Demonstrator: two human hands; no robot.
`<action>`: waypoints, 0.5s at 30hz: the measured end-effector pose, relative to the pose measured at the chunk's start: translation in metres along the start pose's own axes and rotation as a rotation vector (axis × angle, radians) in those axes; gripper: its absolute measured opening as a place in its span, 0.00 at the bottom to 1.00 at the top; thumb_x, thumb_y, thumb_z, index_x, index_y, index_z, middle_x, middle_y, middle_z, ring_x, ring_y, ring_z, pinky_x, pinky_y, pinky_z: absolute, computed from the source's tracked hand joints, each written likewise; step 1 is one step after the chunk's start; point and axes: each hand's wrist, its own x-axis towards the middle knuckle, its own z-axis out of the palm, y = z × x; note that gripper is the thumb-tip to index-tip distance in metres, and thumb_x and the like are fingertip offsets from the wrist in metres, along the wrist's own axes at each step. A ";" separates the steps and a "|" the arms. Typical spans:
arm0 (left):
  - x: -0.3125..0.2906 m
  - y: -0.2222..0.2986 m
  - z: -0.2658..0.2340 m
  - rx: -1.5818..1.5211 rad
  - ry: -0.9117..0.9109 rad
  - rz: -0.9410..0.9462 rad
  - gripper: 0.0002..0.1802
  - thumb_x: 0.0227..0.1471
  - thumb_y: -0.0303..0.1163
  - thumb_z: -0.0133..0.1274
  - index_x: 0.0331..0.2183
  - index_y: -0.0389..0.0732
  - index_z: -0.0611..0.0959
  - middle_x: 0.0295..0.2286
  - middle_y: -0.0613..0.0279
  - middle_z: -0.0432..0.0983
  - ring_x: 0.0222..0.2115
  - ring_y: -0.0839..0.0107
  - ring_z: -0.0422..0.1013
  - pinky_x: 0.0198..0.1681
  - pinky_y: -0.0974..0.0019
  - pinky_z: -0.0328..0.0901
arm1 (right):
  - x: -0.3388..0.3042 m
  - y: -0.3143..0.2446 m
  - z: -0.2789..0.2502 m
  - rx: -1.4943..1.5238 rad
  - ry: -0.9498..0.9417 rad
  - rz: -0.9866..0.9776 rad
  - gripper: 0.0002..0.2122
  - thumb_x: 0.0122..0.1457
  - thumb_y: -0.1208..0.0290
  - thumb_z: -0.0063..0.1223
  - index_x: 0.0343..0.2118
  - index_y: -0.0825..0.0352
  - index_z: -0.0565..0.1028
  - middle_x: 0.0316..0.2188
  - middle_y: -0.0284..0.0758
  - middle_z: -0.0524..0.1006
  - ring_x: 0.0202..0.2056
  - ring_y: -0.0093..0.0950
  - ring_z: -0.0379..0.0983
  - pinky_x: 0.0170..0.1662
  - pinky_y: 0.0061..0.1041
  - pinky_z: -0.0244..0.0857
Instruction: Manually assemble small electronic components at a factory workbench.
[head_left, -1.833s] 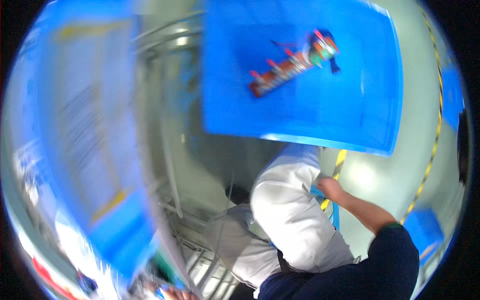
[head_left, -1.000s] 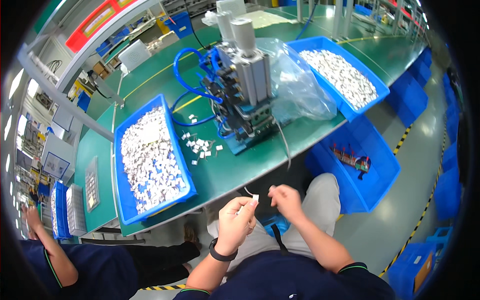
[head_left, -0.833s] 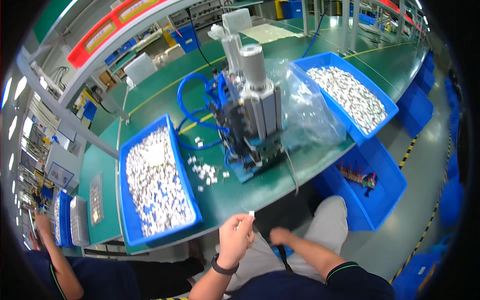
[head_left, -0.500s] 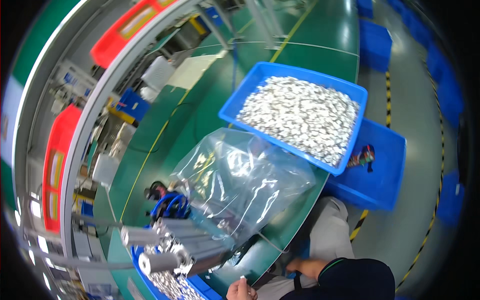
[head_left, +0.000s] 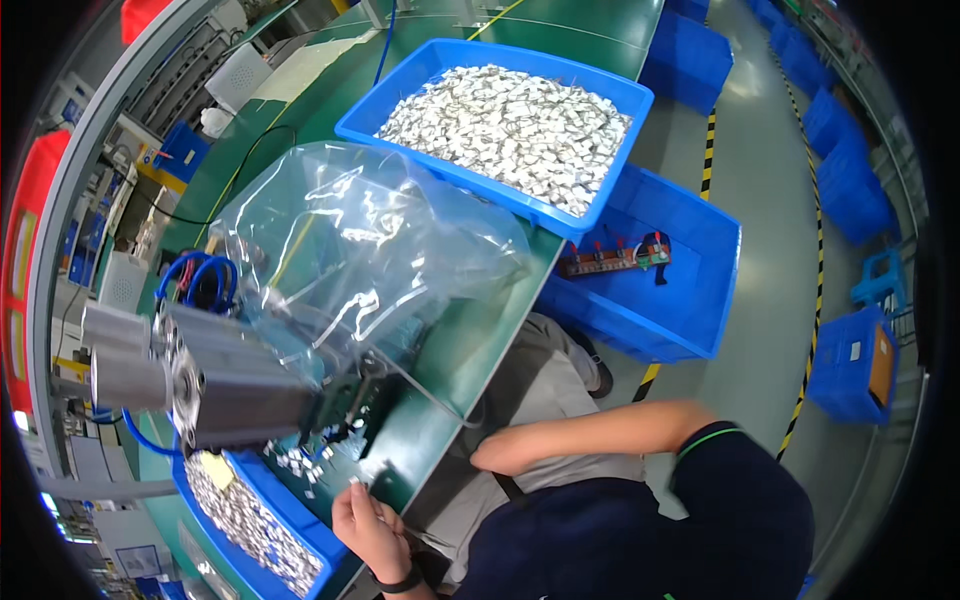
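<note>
Just over the near edge of the green counter (head_left: 470, 365), the worker's left hand (head_left: 372, 528) has thumb and fingers pinched on a small white piece (head_left: 356, 482), while the right hand (head_left: 500, 452) is down by the lap, its fingers out of my sight, so I can't tell whether they grip anything. Loose white pieces (head_left: 300, 460) lie between that edge and the metal machine (head_left: 240, 390); past the clear bag (head_left: 390, 240), a blue tray (head_left: 520, 203) heaped with more juts over the same edge.
</note>
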 end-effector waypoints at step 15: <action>0.000 0.001 -0.006 0.084 -0.205 -0.022 0.09 0.59 0.33 0.51 0.31 0.38 0.75 0.14 0.72 0.60 0.07 0.84 0.52 0.07 0.77 0.44 | -0.185 -0.013 -0.259 -0.950 1.546 0.127 0.13 0.57 0.69 0.53 0.43 0.68 0.72 0.43 0.43 0.71 0.47 0.41 0.67 0.50 0.36 0.61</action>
